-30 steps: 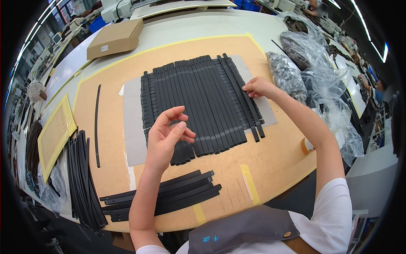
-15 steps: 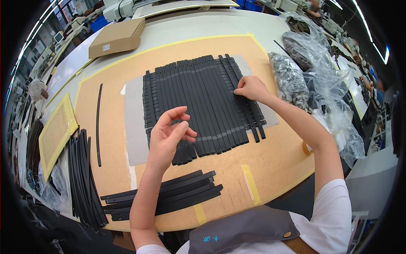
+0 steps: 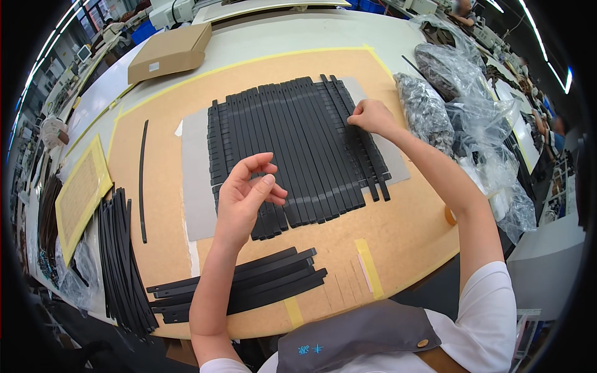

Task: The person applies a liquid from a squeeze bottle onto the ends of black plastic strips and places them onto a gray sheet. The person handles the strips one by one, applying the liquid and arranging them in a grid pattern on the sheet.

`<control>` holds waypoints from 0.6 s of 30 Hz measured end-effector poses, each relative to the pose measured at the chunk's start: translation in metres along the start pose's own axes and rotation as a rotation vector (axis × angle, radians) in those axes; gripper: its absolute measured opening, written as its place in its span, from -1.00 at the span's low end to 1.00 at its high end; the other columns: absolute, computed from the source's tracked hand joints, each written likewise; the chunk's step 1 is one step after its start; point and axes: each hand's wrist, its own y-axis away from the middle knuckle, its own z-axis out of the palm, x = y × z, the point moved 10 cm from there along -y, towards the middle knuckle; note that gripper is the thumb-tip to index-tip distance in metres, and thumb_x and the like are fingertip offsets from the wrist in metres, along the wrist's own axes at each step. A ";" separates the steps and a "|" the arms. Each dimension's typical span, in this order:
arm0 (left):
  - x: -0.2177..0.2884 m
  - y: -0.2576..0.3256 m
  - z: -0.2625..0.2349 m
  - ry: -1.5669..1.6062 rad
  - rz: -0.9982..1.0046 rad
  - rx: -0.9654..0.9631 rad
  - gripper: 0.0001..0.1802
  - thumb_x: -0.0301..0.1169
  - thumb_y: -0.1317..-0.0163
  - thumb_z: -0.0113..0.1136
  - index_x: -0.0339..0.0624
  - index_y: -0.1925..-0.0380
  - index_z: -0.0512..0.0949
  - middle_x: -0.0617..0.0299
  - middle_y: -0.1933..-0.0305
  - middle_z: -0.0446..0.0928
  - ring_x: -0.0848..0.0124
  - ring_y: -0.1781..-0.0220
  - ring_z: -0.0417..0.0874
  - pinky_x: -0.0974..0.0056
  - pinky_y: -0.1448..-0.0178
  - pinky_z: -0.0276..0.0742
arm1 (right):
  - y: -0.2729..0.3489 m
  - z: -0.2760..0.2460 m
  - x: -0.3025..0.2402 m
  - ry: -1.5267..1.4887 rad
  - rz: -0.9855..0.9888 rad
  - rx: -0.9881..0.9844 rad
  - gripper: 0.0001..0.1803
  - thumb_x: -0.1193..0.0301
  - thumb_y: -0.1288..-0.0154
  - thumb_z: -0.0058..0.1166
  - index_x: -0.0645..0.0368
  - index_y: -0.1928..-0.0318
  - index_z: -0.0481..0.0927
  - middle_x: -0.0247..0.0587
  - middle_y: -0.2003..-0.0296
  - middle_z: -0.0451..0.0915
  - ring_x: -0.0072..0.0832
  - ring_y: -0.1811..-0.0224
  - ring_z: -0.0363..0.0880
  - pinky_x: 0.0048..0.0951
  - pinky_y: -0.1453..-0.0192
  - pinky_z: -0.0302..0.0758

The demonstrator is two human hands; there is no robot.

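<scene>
Resting on the row of black strips (image 3: 292, 149), the right hand (image 3: 371, 117) presses down, fingers curled. Left hand (image 3: 249, 193) hovers above, loosely open, holding nothing.

A factory workshop: long worktables (image 3: 398, 236), stacked black strips (image 3: 242, 286), bagged parts (image 3: 429, 109), cardboard box (image 3: 168, 53), strip lights overhead.

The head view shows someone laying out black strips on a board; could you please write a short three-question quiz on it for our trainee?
1. True or false: the right hand rests on the row of black strips.
2. What does the left hand hold? A) a strip B) nothing visible C) tape
3. What lies under the row of black strips?

Key
1. True.
2. B; it hovers above the row with fingers curled.
3. A grey sheet on the brown board.
</scene>
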 end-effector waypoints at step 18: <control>-0.001 -0.001 -0.004 -0.019 0.004 0.033 -0.59 -0.48 -0.45 0.10 -0.34 -0.26 0.44 0.13 -0.06 0.50 0.39 0.20 0.72 0.31 0.15 0.69 | -0.009 0.008 0.012 0.052 0.039 -0.031 -0.70 0.19 -0.09 0.31 0.10 0.23 0.75 -0.14 0.21 0.76 -0.24 0.07 0.73 -0.21 0.00 0.64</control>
